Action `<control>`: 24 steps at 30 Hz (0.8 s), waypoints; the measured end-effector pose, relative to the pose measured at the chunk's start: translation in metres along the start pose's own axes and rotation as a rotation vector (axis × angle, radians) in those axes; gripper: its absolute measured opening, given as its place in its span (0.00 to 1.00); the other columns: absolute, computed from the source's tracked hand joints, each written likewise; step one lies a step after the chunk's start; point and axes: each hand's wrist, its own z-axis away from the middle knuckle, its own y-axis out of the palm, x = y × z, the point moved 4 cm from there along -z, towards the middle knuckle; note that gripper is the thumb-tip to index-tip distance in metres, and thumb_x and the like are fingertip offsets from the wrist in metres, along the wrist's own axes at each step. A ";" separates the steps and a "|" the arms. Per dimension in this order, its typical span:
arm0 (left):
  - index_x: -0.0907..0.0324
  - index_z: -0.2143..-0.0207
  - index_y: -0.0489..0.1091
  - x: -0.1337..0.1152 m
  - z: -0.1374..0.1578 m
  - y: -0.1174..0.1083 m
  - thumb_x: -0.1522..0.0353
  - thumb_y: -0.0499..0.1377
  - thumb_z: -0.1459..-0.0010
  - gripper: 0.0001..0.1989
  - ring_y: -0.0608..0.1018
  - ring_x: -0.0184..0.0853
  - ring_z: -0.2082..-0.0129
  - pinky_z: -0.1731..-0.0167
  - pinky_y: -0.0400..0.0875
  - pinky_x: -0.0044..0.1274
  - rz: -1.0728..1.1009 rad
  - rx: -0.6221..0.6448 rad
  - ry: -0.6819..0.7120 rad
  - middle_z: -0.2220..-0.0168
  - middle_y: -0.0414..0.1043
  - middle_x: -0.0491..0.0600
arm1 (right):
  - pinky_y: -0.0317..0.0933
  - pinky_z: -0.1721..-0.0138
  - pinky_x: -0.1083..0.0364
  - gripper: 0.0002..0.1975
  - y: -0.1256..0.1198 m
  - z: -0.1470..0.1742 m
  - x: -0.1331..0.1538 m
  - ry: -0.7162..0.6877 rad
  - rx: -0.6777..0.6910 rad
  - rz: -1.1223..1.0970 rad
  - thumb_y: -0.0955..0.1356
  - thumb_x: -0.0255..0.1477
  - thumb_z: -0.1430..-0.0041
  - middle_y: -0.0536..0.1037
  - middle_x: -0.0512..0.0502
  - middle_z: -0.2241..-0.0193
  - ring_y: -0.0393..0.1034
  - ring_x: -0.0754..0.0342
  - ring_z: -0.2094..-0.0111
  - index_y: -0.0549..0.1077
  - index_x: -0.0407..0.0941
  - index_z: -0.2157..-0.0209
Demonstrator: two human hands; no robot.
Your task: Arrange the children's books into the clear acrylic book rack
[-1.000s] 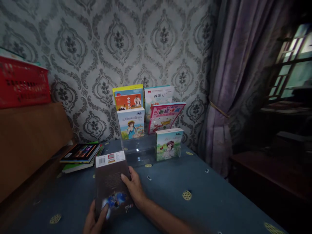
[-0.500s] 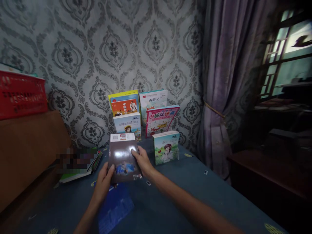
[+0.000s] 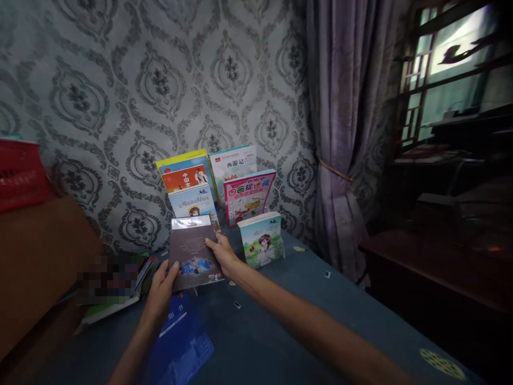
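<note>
A dark brown book [image 3: 192, 251] with a blue picture and a white strip along its top is held upright, tilted back, between both hands. My left hand [image 3: 162, 280] grips its lower left edge, thumb on the cover. At the right edge, my right hand [image 3: 221, 254] is closed on it with the thumb in front. Just behind stands a light blue book [image 3: 192, 202], its lower part hidden. To the right, a green book [image 3: 262, 240] with a girl on its cover stands in a clear holder. A blue booklet [image 3: 182, 342] lies flat under my forearms.
Behind stand an orange book [image 3: 182, 179], a yellow-edged book [image 3: 180, 158], a white book [image 3: 234, 163] and a pink book [image 3: 248, 198]. A pile of books [image 3: 108, 313] lies left, beside a cardboard box [image 3: 44, 256] with a red basket [image 3: 20, 174] on it. A curtain [image 3: 336, 107] hangs right.
The view has swung to the right, so the books appear further left. The brown book stays in both hands, its glare now gone from the middle of the cover.
</note>
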 end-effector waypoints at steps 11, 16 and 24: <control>0.60 0.59 0.72 0.010 -0.002 -0.013 0.47 0.69 0.61 0.33 0.68 0.28 0.80 0.86 0.63 0.18 -0.043 -0.060 -0.072 0.75 0.69 0.40 | 0.67 0.52 0.48 0.14 0.003 -0.003 -0.023 0.029 -0.080 -0.043 0.70 0.32 0.53 0.80 0.50 0.64 0.74 0.48 0.57 0.73 0.48 0.61; 0.60 0.58 0.73 0.016 0.002 -0.015 0.48 0.69 0.60 0.31 0.69 0.29 0.80 0.84 0.62 0.18 -0.049 -0.048 -0.066 0.75 0.69 0.41 | 0.68 0.54 0.49 0.12 0.000 0.000 -0.026 0.031 -0.071 -0.021 0.69 0.32 0.52 0.80 0.51 0.65 0.74 0.49 0.59 0.73 0.48 0.62; 0.60 0.58 0.74 0.015 0.003 -0.007 0.49 0.69 0.62 0.32 0.70 0.32 0.78 0.82 0.64 0.20 -0.040 -0.025 -0.108 0.74 0.71 0.45 | 0.68 0.57 0.51 0.11 -0.010 0.000 -0.021 -0.025 -0.045 0.026 0.71 0.33 0.51 0.80 0.52 0.67 0.74 0.50 0.61 0.74 0.48 0.63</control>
